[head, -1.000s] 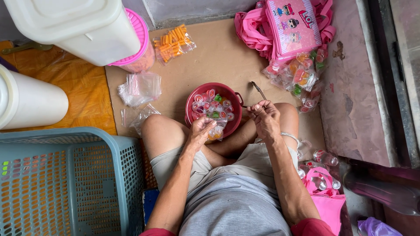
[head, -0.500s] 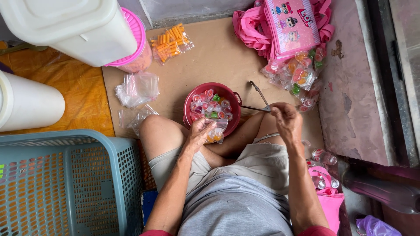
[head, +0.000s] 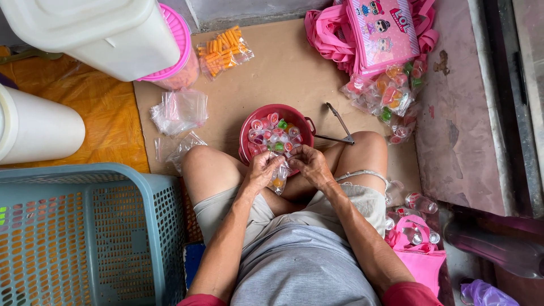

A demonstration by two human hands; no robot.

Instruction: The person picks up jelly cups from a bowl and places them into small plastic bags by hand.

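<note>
Between the person's bent knees, the left hand (head: 262,170) and the right hand (head: 310,165) met over a small clear bag (head: 279,175). Both hands pinched the top of the bag, one on each side, and the bag hung down between them with a few little jelly cups inside, one of them orange. The person sat on the floor in grey shorts, with red sleeves showing at the bottom edge.

Just past the hands sat a red bowl (head: 303,126), touching the fingers at its near rim. It was full of small jelly cups (head: 272,135) in red, green and clear colours. Metal tongs (head: 339,127) lay beside the bowl on the right, close to the right knee. All of this rested on a brown cardboard sheet (head: 283,73).

To the left of the left knee lay a pile of empty clear bags (head: 179,110), and a blue plastic basket (head: 85,232) stood nearer on that side. By the right hip was a pink bag holding little clear bottles (head: 420,238).

Farther off, a bag of orange snack sticks (head: 224,50) lay near a big white jar with a pink lid (head: 113,34). A second white jar (head: 37,130) lay on an orange cloth. At the far right, filled bags of jelly cups (head: 391,93) were heaped against a pink tote bag (head: 379,31).
</note>
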